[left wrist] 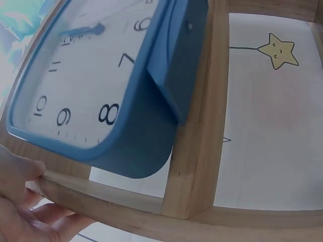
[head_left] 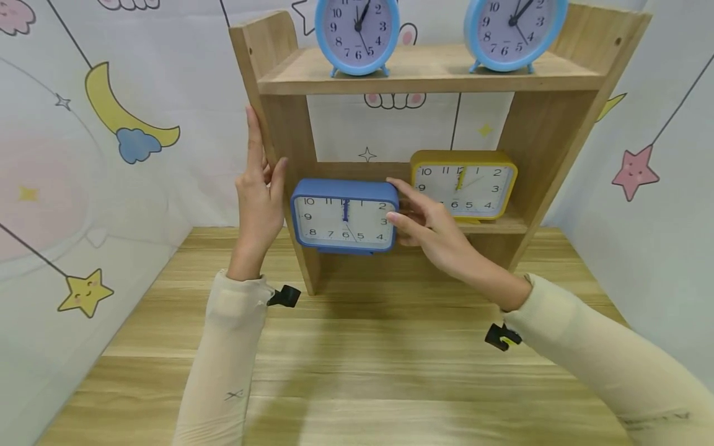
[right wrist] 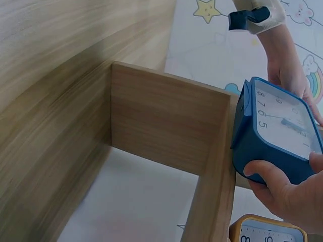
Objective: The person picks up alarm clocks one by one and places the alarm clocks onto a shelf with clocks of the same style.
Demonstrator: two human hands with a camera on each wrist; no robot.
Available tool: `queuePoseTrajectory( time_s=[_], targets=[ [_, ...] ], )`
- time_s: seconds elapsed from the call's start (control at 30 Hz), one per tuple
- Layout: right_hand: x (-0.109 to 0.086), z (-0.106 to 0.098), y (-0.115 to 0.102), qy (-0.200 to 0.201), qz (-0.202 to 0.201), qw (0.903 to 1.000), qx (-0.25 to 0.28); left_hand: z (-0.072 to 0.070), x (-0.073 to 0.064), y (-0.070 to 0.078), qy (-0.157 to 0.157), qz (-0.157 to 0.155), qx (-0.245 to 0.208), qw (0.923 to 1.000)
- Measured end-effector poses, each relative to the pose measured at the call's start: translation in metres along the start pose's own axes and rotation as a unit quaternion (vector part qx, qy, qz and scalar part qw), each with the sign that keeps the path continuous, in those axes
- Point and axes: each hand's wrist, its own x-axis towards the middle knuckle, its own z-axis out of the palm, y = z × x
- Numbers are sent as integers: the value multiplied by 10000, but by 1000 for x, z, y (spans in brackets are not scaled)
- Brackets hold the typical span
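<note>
A blue rectangular alarm clock (head_left: 346, 217) is at the left part of the middle shelf, its white face toward me. My right hand (head_left: 432, 226) grips its right end, thumb at the face's edge and fingers around the side. In the right wrist view, the right thumb (right wrist: 262, 171) lies against the clock's blue end. My left hand (head_left: 259, 192) holds the left side panel of the wooden shelf unit (head_left: 290, 124), index finger pointing up along it. From the left wrist, the clock (left wrist: 136, 136) appears close above the shelf's front edge, with its foot plate beneath.
A yellow rectangular clock (head_left: 465, 186) stands on the middle shelf, right of the blue one. Two round light-blue clocks, the left one (head_left: 357, 37) and the right one (head_left: 513, 34), stand on the top shelf. The unit stands on a wood-grain table (head_left: 362, 359) before cartoon-printed walls.
</note>
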Motion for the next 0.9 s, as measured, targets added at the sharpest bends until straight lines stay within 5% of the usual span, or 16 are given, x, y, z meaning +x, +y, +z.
queuePoseTrajectory(
  time_s=[0.9],
  targets=[
    [24, -1, -15, -45, -135, 9997, -208, 0, 0, -2, 19, 2, 18, 10000]
  ],
)
